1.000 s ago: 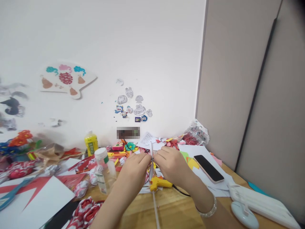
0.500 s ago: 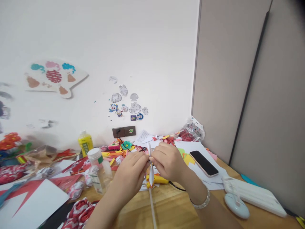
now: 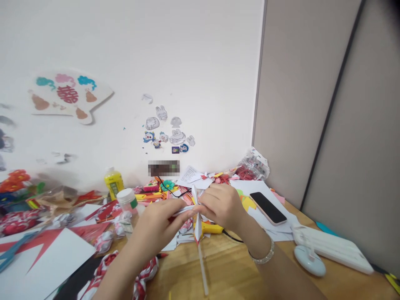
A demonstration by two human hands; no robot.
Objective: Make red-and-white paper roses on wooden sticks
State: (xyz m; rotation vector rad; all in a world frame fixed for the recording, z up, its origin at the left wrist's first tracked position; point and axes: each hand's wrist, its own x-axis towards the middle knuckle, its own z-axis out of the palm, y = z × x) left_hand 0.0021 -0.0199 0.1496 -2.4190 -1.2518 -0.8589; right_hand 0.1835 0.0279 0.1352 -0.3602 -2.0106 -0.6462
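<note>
A folded white paper piece (image 3: 198, 227) stands edge-on to me at the middle of the desk, with a touch of red at its lower tip. My left hand (image 3: 162, 218) pinches a paper fold that reaches out to the left, thumb below and fingers above. Against the paper's middle, my right hand (image 3: 220, 208) is closed with thumb and fingertips at the fold. Below the paper runs a pale translucent stick (image 3: 203, 271); whether it joins the paper I cannot tell. Just behind lies a yellow glue gun (image 3: 212, 228) with a black cord, partly hidden by the paper.
Paper scraps crowd the back of the desk. To the left are a lidded clear jar (image 3: 126, 200), a yellow bottle (image 3: 113, 183), blue scissors (image 3: 15, 250) and white sheets (image 3: 62, 262). On the right lie a phone (image 3: 268, 207) and a white lamp-like device (image 3: 334, 248).
My left hand has shifted left and drawn a paper fold outward from the middle. The right hand stays nearly in place. The view has shifted slightly.
</note>
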